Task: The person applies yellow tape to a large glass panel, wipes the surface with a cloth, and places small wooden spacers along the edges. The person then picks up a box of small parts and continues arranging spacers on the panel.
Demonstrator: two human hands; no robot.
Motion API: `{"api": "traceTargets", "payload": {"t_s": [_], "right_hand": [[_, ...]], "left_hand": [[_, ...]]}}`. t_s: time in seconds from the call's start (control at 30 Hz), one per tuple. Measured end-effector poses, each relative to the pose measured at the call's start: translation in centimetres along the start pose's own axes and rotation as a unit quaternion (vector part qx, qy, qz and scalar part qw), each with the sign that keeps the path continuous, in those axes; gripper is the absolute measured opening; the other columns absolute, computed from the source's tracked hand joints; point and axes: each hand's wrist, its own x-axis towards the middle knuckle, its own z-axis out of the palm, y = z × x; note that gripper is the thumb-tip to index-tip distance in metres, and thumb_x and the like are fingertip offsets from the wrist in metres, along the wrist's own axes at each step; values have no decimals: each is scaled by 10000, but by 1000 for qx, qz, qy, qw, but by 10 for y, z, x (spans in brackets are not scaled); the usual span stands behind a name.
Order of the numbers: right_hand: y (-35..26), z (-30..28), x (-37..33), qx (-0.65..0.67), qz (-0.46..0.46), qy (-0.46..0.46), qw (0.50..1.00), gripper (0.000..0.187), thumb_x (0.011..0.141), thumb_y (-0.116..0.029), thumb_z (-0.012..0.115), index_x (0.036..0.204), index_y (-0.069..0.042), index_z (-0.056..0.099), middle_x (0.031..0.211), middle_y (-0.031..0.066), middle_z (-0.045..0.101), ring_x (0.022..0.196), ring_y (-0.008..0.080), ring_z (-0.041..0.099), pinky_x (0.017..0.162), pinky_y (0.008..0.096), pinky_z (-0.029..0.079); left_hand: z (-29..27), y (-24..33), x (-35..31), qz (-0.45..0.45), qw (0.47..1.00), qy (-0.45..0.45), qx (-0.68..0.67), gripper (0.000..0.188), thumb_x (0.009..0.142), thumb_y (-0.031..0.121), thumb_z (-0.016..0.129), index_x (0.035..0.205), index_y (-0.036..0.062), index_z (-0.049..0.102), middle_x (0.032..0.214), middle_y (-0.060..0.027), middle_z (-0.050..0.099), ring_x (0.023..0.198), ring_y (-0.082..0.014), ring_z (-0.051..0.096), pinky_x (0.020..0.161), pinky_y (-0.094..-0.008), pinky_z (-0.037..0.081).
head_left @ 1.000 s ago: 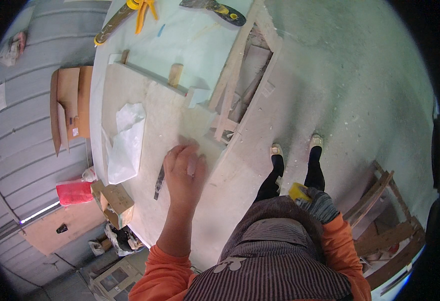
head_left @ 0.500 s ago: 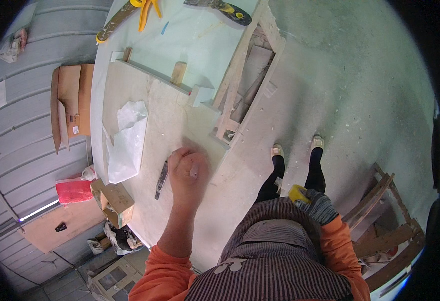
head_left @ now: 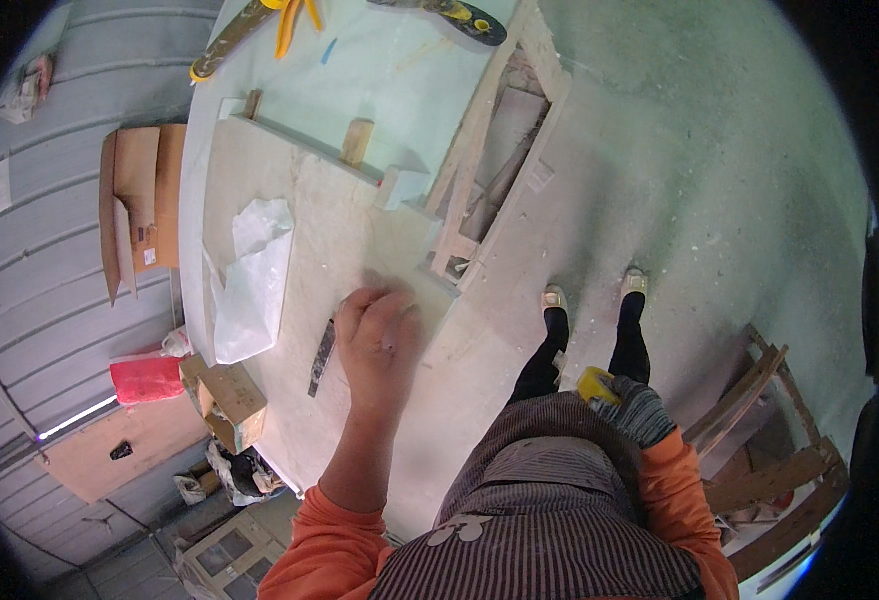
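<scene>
My bare left hand (head_left: 377, 335) rests on the pale board (head_left: 319, 220) with its fingers curled down. The fingertips and whatever may be under them are hidden. Beside its thumb side lies a dark, stained narrow blade-like strip (head_left: 321, 360), close to the hand. My right hand (head_left: 641, 412) wears a grey striped glove and stays by my waist, closed around a small yellow object (head_left: 597, 386); its kind cannot be made out.
On the board lies a white plastic sheet (head_left: 251, 285). Farther off are a wood block (head_left: 356, 143), a putty knife (head_left: 471, 22) and a yellow-handled tool (head_left: 287, 20). A wooden frame (head_left: 459, 225) borders the table; wooden pieces (head_left: 769, 480) stand at right.
The fingers of my left hand have shifted slightly and look a little looser, still on the board. My right hand keeps its place with the yellow object.
</scene>
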Motion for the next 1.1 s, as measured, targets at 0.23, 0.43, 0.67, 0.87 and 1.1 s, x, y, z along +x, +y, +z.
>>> {"api": "traceTargets", "payload": {"t_s": [0.23,0.43,0.67,0.87,1.1], "right_hand": [[-6,2,0,48,15,-15,999,575,779,-301,786,1207,34,598,1093,186,672,978,252,667,881,327,523],[-8,1,2,-24,28,-18,999,557,791,-297,776,1204,33,602,1108,182,668,994,248,663,893,316,517],[0,5,3,-33,20,-9,999,591,797,-368,759,1214,20,600,1121,189,662,1010,269,659,910,330,509],[10,7,6,-48,13,-10,999,650,778,-380,776,1231,41,574,1096,211,662,994,277,660,883,347,515],[14,10,9,-33,4,-20,999,654,778,-393,776,1220,50,582,1082,209,668,981,289,664,882,345,517]], "left_hand": [[5,-2,1,4,1000,15,2,231,734,17,680,948,93,638,1002,-111,578,952,-301,544,841,-390,431],[2,3,-3,-10,999,-1,36,152,766,-23,673,902,45,665,997,-114,593,946,-258,583,850,-335,464],[1,3,3,-81,996,7,-34,149,780,-26,694,914,40,690,998,-91,595,914,-171,599,782,-280,508],[0,-2,8,-26,999,-16,-24,136,794,-36,692,914,26,675,990,-90,594,894,-166,606,748,-269,532],[2,1,8,-21,999,9,-23,167,727,-37,676,863,59,672,918,-113,606,858,-267,599,753,-337,484]]}}
